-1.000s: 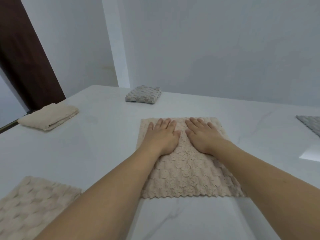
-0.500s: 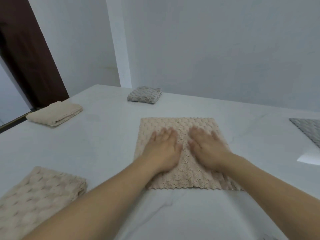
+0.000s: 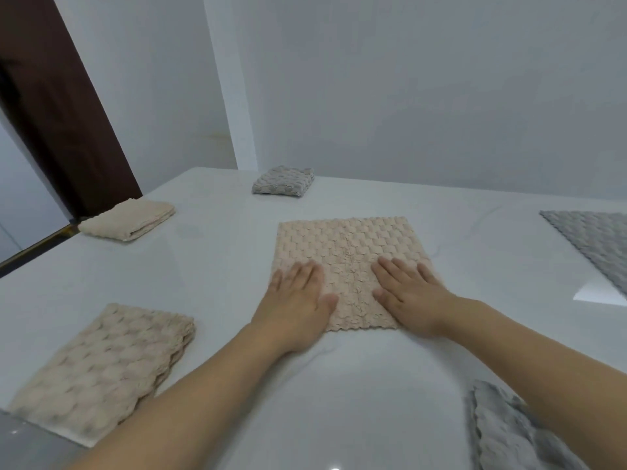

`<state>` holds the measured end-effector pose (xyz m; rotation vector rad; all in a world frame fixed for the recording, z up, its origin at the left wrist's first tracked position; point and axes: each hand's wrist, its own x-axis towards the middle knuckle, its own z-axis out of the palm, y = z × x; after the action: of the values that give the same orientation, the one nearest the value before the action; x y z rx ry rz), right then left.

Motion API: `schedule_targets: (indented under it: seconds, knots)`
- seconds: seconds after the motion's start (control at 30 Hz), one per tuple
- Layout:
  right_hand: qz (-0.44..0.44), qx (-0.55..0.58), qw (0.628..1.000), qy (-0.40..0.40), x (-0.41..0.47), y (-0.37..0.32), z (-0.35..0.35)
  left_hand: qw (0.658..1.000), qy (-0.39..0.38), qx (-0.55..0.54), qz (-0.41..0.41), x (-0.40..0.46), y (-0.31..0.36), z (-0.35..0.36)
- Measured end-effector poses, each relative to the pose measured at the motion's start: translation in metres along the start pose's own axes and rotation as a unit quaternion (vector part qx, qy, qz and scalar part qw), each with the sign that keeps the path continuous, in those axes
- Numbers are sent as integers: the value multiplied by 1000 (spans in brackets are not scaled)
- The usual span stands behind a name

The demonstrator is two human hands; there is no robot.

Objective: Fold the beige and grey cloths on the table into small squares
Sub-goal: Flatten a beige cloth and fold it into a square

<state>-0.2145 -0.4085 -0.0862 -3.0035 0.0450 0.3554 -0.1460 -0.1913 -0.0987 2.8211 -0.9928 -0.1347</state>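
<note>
Centrally placed on the white surface [image 3: 217,266], a beige cloth [image 3: 346,252] lies spread flat, its near edge under two bare hands. Both press palm-down with fingers straight: the left hand [image 3: 298,300] on the near left corner, the right hand [image 3: 410,296] on the near right corner, neither grip closed around the fabric. A faint seam of puckered weave runs up the middle between them.

Farther out, a loosely folded beige cloth [image 3: 105,364] sits to the near left, and a compact beige bundle [image 3: 130,220] rests near the far left edge. A small grey square [image 3: 283,181] lies toward the far wall. An unfolded grey cloth [image 3: 597,242] lies at the right edge, and another grey cloth [image 3: 502,432] shows partly under the right forearm.

By all appearances the smoothing step is under way, with folding of this piece not yet begun. The risk lies in the slick, glossy top: uneven pressure could slide the whole cloth or bunch the textured weave, leaving skewed edges and a lopsided square. The right forearm could also drag the grey cloth beneath it.
</note>
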Motion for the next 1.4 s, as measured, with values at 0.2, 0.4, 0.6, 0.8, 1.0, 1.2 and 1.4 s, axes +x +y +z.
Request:
schedule_targets:
  seconds: [0.2,0.4,0.6,0.8,1.0,1.2,1.4]
  knots:
    - [89,-52,994,34,-34,12,-26,992,71,83,-64,-26,-37,-21]
    - [25,-49,998,-27,-56,-33,-31,995,39,59,76,-56,5,-34]
    - [21,-184,980,-75,-73,-43,-42,995,-71,57,26,-59,21,-51]
    - [138,93,959,-228,-75,-9,-82,972,-202,-105,-52,-65,18,-78]
    - [107,176,979,8,-42,7,-106,977,-101,-126,-138,-29,-18,-88]
    - [50,268,958,91,13,14,-101,982,-12,-87,-165,15,-45,-75]
    - [55,242,954,170,58,29,-82,989,5,19,-146,39,-53,-59]
